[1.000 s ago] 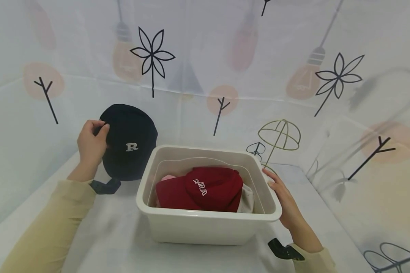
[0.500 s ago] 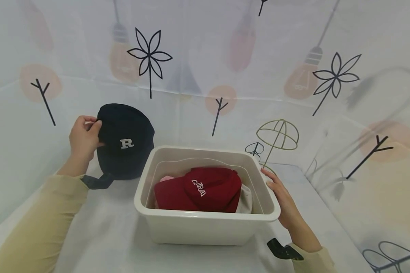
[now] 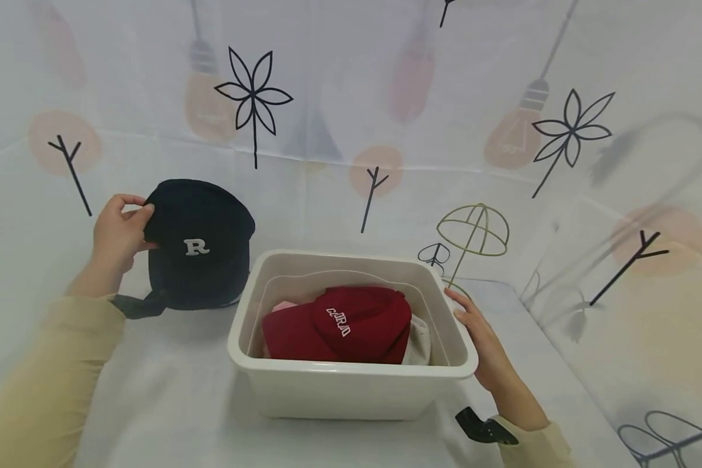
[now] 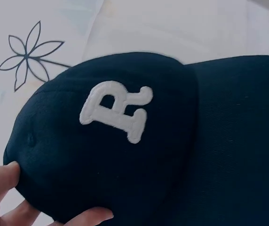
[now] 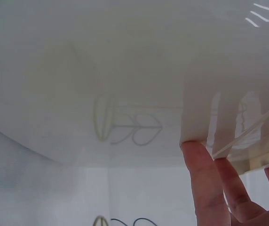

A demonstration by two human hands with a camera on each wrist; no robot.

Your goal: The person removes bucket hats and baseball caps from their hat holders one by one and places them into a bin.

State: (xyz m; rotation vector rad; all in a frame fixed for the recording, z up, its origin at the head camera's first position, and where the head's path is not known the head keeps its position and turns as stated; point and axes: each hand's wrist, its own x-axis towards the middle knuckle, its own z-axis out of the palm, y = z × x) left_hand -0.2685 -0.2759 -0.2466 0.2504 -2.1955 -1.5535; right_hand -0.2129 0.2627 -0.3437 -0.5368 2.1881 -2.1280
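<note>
My left hand [image 3: 119,235] pinches the crown edge of a dark navy baseball cap [image 3: 210,214] with a white letter R. The cap stands upright to the left of a white plastic bin [image 3: 351,393], its brim pointing down. In the left wrist view the thumb and fingers [image 4: 90,216] hold the cap's crown [image 4: 54,155]. My right hand [image 3: 485,348] rests against the right side of the bin. The right wrist view shows its straight fingers [image 5: 205,179] touching the bin's glossy wall [image 5: 139,61]. Inside the bin lies a red cap [image 3: 363,325] with white lettering.
Beside the red cap in the bin are a whitish item [image 3: 419,339] and a bit of pink [image 3: 283,305], both partly hidden. The bin stands on a white cloth surface [image 3: 169,390]. A patterned cloth wall [image 3: 316,84] rises behind and on the sides.
My left hand has moved left with the navy cap, away from the bin. The right hand stays against the bin, and the view has shifted slightly.
</note>
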